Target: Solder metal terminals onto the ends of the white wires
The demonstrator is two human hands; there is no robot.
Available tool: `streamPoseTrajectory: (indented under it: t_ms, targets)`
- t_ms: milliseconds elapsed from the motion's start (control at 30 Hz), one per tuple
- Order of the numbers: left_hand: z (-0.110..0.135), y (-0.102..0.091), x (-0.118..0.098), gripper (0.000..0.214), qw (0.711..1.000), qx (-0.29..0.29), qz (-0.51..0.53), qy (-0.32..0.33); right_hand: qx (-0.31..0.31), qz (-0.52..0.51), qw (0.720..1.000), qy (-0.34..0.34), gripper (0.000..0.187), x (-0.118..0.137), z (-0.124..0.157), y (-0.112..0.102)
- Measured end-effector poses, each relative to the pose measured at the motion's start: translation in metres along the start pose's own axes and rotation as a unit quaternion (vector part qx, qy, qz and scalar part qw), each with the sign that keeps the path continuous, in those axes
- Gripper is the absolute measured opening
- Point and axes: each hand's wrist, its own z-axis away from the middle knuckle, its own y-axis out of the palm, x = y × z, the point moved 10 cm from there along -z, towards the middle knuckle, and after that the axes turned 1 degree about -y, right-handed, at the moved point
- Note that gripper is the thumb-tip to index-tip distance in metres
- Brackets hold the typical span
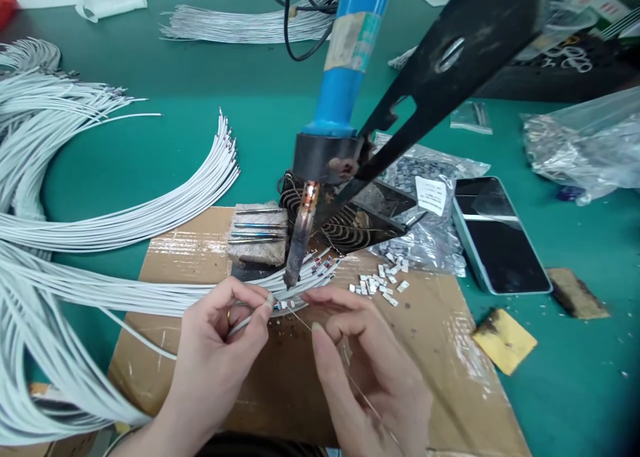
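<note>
Soldering iron [333, 110], blue-handled and wrapped with worn tape, held tip-down in a black bracket [470, 43], both standing in front of a black fan [345, 227] and covering part of it; tip just above the hands. Left hand [220, 350]: fingers pinched around a white cable [240, 325], a small white piece [286, 304] at its end beneath the iron, over the cardboard. Right hand [375, 370]: thumb and forefinger close on a thin wire [367, 403] leading toward that piece. Grey block [257, 247] bearing metal rods, left of the fan. White cables [125, 233], several bundles, along the left; another bundle [250, 27] at the back. Small white parts [370, 285], loose, right of the hands. Phone [503, 243], dark-screened, near a yellow sponge [505, 340] and a brown pad [577, 293]. Clear bags, at right. Cardboard [285, 383], scuffed and taped, flat on a green tabletop [270, 110]; pale strip along the far edge. White label [431, 196] on a bag of dark parts [415, 170], its print too small to read.
</note>
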Motion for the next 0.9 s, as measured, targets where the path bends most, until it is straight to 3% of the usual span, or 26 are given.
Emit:
streamPoseTrajectory:
  t_ms: [267,600,900]
  targets:
    - [-0.006,0.002,0.000,0.014,0.999,0.025,-0.003,0.037,-0.008,-0.009,1.000,-0.006,0.020,0.003,-0.005,0.005]
    - [-0.015,0.010,-0.018,0.012,0.999,0.016,-0.009,0.034,-0.019,-0.008,0.999,0.040,0.021,-0.008,-0.011,-0.001]
    - [-0.019,0.014,-0.021,0.011,0.999,0.023,-0.004,0.037,-0.035,-0.027,0.998,0.040,0.022,-0.007,-0.013,-0.003]
